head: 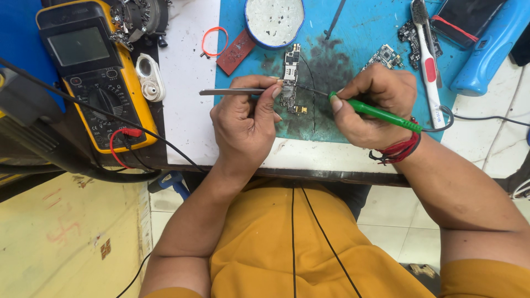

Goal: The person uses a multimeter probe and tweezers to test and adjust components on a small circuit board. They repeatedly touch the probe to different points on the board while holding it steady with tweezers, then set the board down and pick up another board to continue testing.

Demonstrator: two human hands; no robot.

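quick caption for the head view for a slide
Left hand holds tweezers on a small circuit board while right hand applies a green-handled soldering iron.

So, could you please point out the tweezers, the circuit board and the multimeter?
tweezers [232, 92], head view, bare metal shaft.
circuit board [289, 83], head view, middle of board.
multimeter [77, 47], head view, its screen.

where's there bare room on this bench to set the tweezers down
Free: the white strip between the yellow multimeter and the blue mat, below the red band. Crowded: the mat's top right, with toothbrush, spare boards and round tin. Left hand and right hand cover the middle around the circuit board.
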